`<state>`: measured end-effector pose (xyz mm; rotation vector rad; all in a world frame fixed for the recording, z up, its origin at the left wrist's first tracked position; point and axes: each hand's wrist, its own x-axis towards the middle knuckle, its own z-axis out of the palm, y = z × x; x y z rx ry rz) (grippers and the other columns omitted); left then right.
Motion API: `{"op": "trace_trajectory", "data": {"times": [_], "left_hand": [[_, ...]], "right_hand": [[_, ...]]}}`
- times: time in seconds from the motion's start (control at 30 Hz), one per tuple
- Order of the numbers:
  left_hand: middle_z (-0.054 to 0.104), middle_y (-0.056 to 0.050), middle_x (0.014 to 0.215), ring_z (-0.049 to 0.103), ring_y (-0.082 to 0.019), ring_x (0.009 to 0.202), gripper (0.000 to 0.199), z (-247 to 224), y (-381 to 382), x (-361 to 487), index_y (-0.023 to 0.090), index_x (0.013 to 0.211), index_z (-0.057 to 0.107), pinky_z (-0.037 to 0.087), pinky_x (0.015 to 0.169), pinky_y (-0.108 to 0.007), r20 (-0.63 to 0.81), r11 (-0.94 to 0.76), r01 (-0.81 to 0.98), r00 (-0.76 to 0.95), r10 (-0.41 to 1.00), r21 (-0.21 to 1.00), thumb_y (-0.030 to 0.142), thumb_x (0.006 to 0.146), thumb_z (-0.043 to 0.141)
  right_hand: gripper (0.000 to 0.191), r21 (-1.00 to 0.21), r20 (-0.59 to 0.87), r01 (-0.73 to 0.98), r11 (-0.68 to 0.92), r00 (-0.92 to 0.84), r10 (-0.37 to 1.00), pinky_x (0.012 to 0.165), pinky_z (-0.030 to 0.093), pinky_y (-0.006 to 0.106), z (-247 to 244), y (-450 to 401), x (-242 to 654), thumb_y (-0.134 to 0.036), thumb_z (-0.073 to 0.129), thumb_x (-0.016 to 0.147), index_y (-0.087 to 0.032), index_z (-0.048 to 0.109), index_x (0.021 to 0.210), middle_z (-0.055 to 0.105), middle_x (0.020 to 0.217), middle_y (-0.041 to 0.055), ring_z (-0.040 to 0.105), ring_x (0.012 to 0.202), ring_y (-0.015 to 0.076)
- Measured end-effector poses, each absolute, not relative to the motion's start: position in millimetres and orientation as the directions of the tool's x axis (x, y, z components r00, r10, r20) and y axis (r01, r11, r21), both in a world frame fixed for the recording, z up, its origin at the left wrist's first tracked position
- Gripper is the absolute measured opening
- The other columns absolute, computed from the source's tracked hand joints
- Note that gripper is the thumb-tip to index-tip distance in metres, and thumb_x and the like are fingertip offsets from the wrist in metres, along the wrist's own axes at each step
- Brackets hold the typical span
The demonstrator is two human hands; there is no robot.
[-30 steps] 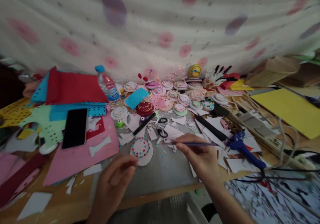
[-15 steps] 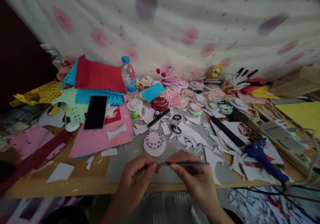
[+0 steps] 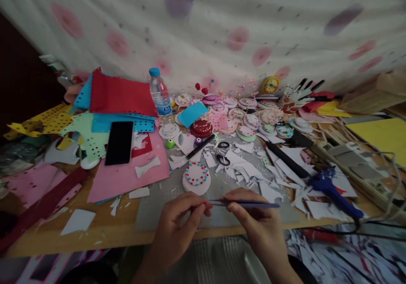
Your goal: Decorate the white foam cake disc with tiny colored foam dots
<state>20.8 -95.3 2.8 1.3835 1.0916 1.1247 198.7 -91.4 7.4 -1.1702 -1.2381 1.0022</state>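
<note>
My right hand pinches a pair of slim purple-blue tweezers, their tips pointing left. Thumb and forefinger of my left hand are pressed together right at those tips. Whatever sits between them is too small to make out, though a reddish spot shows there. Just beyond both hands lies a white two-layer foam disc, its smaller top layer ringed with red and blue stars. It rests on a grey cutting mat.
Behind are many decorated discs, a water bottle and black-handled scissors. A phone lies on pink foam sheet to the left. On the right are a blue glue gun, white scraps and a power strip.
The tweezers have shifted right, and their tips now show more between my hands. My left hand has moved slightly right, still pinching. The head view has tilted slightly.
</note>
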Motion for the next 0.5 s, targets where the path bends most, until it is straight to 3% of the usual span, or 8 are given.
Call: {"op": "trace_trajectory", "data": {"times": [0.5], "left_hand": [[0.069, -0.002, 0.075, 0.063, -0.014, 0.070, 0.017, 6, -86, 28, 0.019, 0.080, 0.069, 0.049, 0.068, -0.022, 0.104, -0.143, 0.173, 0.217, 0.971, 0.974, 0.020, 0.090, 0.056]], "right_hand": [[0.005, -0.992, 0.129, -0.001, 0.129, 0.029, 0.991, 0.062, 0.055, 0.028, 8, -86, 210, -0.030, 0.073, 0.077, -0.026, 0.076, 0.080, 0.073, 0.074, 0.0028, 0.068, 0.070, 0.0191]]}}
